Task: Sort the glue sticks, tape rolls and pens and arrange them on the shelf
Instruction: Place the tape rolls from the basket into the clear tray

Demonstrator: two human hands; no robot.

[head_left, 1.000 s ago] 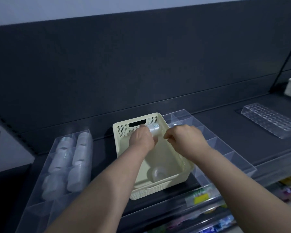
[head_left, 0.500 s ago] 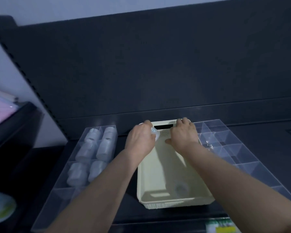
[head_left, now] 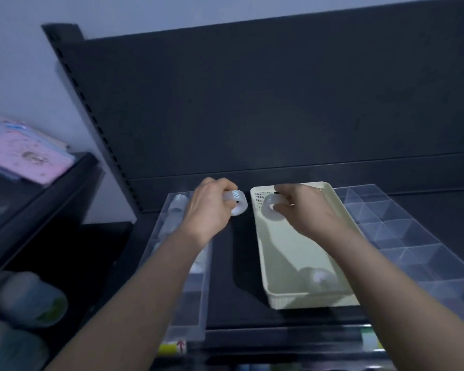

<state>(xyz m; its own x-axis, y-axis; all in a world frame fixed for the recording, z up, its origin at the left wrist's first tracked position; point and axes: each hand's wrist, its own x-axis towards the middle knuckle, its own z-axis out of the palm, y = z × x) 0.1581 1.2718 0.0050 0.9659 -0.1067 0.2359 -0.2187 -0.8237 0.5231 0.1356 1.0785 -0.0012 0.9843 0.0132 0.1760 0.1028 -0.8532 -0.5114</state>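
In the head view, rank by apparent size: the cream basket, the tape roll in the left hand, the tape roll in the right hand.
1. Cream basket, by far the largest.
2 and 3. Tape roll in the left hand and tape roll in the right hand: they look alike, both partly covered by fingers, so no ranking.

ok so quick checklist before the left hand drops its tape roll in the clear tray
1. Left hand grips the white dotted tape roll: ok.
2. Roll is over the clear plastic divided tray on the left: not ok, it hangs over the dark gap beside the tray.
3. Free slot in that tray: cannot tell, the forearm hides most of it.
4. Right hand holds a second translucent tape roll over the cream plastic basket: ok.
5. Basket emptied: not ok, one blurred roll lies at its near end.
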